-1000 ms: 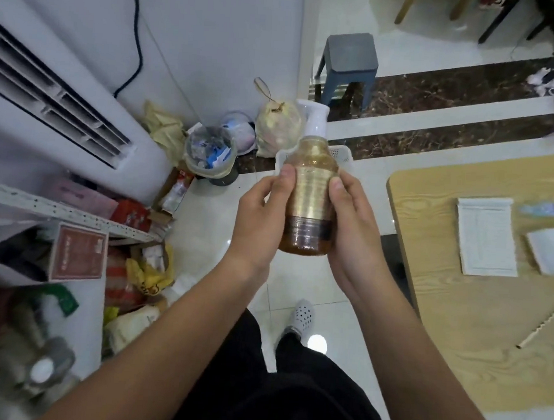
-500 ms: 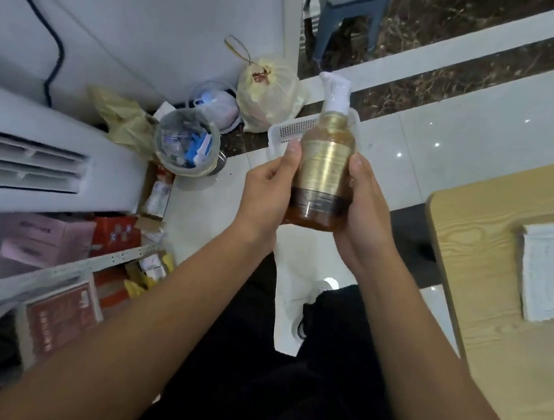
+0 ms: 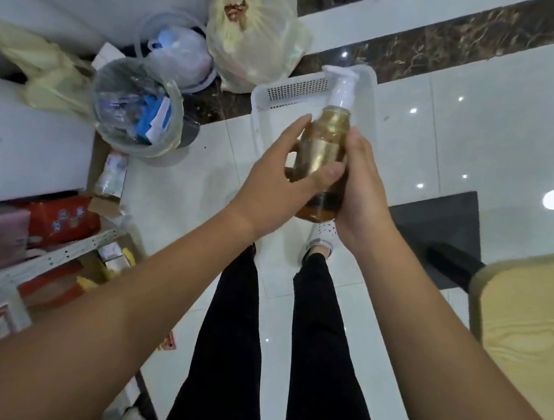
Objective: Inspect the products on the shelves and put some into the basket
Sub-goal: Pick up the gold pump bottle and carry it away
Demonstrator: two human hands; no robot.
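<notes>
Nearest the camera stand two legs in black trousers [image 3: 268, 357] on the glossy white tiled floor [image 3: 437, 149], with a white perforated shoe [image 3: 324, 234] showing below the hands. Above them both forearms reach forward. The left hand [image 3: 281, 180] wraps the amber pump bottle with a gold label and white pump top [image 3: 325, 151] from the left, its thumb laid across the label and fingers curled behind. The right hand [image 3: 364, 189] cups the bottle's right side and base, its thumb along the shoulder. The bottle is held in the air, its long axis running away from the person, base near the wrists, pump pointing up the frame and slightly right. Beyond and beneath it sits a white slotted plastic basket [image 3: 293, 91] on the floor. To the right is a pale wooden table [image 3: 530, 326]. To the left is a white metal shelf [image 3: 52, 256] with red packs. Farther off are a clear-lined bin [image 3: 135, 108] and a tied yellowish plastic bag [image 3: 255, 37].
</notes>
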